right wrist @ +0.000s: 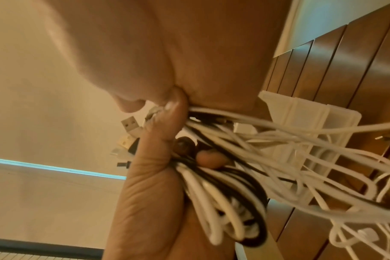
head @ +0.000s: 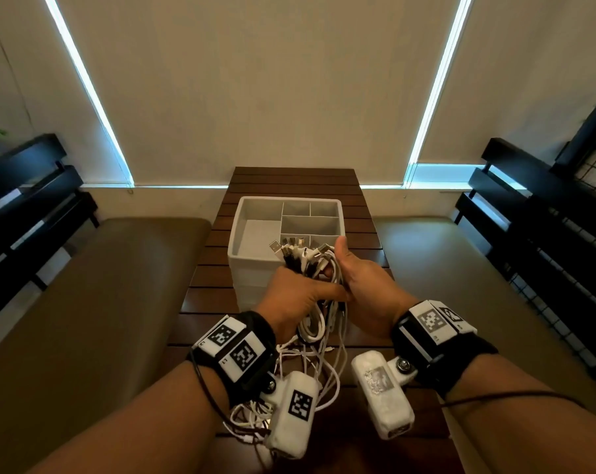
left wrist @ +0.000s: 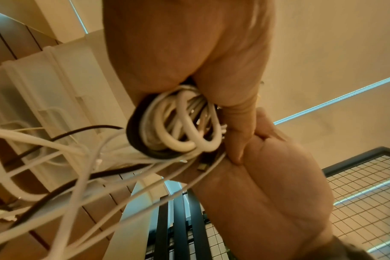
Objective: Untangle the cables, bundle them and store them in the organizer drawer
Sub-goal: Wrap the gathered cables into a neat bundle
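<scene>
A tangle of white and black cables (head: 306, 258) is held up in front of the white organizer drawer (head: 236, 230), its USB plugs fanning out over the drawer's near edge. My left hand (head: 298, 294) grips the bundle from the left, fingers curled round the coiled loops (left wrist: 178, 124). From the right my right hand (head: 356, 280) grips the same bundle, thumb pointing up. Loose cable ends (head: 318, 364) hang down between my wrists. The right wrist view shows the looped cables (right wrist: 229, 202) squeezed between both hands.
The organizer is a white stack standing on a dark slatted wooden table (head: 289, 179); its top drawer is open, with several grey compartments. Olive cushioned benches (head: 94, 285) lie on both sides, with black rails (head: 529, 200) beyond.
</scene>
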{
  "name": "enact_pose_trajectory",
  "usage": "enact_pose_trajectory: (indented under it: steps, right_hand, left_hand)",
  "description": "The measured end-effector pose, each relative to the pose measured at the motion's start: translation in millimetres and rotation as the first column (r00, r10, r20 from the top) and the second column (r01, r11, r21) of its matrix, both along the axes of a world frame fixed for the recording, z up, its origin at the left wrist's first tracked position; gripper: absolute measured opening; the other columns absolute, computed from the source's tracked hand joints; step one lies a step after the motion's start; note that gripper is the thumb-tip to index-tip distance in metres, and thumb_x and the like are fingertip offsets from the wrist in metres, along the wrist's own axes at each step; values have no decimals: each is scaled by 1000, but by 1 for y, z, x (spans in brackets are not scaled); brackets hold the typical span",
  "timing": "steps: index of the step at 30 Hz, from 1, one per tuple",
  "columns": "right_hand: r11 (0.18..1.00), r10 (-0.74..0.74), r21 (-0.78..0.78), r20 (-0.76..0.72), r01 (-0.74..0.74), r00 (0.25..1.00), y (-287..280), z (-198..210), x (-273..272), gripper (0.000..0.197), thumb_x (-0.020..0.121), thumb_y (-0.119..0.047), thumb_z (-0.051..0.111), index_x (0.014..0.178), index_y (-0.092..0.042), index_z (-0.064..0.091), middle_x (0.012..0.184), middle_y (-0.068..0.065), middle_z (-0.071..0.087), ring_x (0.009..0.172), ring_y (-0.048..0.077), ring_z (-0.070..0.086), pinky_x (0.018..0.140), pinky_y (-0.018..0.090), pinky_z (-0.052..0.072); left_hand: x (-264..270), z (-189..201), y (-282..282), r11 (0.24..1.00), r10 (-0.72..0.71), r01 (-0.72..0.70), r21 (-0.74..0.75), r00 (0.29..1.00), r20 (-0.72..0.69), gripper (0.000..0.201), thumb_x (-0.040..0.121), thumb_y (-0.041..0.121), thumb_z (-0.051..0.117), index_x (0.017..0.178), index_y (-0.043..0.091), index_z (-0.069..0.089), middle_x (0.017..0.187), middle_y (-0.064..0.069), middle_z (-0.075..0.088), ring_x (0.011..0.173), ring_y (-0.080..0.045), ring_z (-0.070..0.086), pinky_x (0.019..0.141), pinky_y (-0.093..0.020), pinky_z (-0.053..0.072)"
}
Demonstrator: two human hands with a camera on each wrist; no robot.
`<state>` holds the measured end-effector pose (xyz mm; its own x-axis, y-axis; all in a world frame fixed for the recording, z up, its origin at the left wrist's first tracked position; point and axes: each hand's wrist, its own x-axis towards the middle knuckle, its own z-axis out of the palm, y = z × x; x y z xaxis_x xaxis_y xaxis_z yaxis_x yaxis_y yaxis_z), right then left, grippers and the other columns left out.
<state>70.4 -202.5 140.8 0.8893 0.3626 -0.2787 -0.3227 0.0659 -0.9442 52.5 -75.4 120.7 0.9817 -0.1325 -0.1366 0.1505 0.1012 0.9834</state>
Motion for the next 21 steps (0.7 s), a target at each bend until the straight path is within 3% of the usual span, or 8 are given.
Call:
enact_pose_trajectory:
  steps: [3,7,8,10,13,15,18,21]
  right_hand:
    - [994,105,-7,-4,-105,994,-2,-4,-1,65,92,-59,32,128,-12,58,122,12,66,115,22,62,101,39,47]
    - [941,248,-268,125,-208,961,-7,-8,-1,60,88,-66,42,124,-22,62,119,1,67,111,14,63,104,40,46]
    - [949,239,-243,128,-203,963,-9,-9,0,56,85,-64,49,118,-21,65,113,2,70,108,16,65,99,41,49]
    - [969,203,-168,140,-178,969,-10,-8,-1,43,83,-51,55,105,-16,68,97,1,73,91,14,68,80,32,55]
    - [982,150,-139,195,-124,969,-7,-6,0,43,80,-43,58,105,-9,68,95,5,72,82,13,67,70,25,56]
    - [991,99,-107,197,-79,975,-7,-4,2,37,79,-39,63,101,-10,68,92,7,69,81,14,64,67,26,54]
    - [993,15,-121,190,8,982,-11,-1,8,18,81,-26,68,91,-11,67,82,4,66,76,16,57,65,30,47]
    - [991,55,-134,204,-28,977,-12,3,8,28,75,-31,69,92,-9,65,76,0,67,69,13,58,62,27,46]
  left_hand:
    - [-2,-4,-1,1000,20,-21,-16,1000,-16,30,68,-8,76,97,-4,69,98,-19,73,96,-34,70,90,-54,54]
    - [-5,-7,-1,997,71,-72,-30,997,-40,30,73,-12,68,101,1,70,98,-18,73,96,-33,70,88,-51,55]
    - [-5,-7,-1,996,75,-77,-54,996,-44,32,73,-14,66,101,1,69,99,-20,72,96,-36,69,86,-52,56]
    - [-5,-5,0,994,70,-74,-86,996,-51,34,71,-18,62,99,-1,68,93,-22,71,90,-38,70,76,-48,59]
    - [-4,-1,4,985,42,-52,-163,997,-65,32,72,-21,56,93,0,67,78,-14,69,74,-28,70,61,-36,57]
    - [-2,-2,9,978,22,-41,-204,995,-93,31,72,-20,56,90,2,68,76,-12,69,72,-27,69,63,-39,58]
    - [1,-5,17,980,9,-36,-194,990,-138,28,70,-17,59,82,6,70,76,-14,65,73,-31,65,81,-54,53]
    - [1,-4,19,983,-14,-13,-186,990,-140,29,71,-17,58,77,8,70,71,-11,63,66,-26,64,80,-52,51]
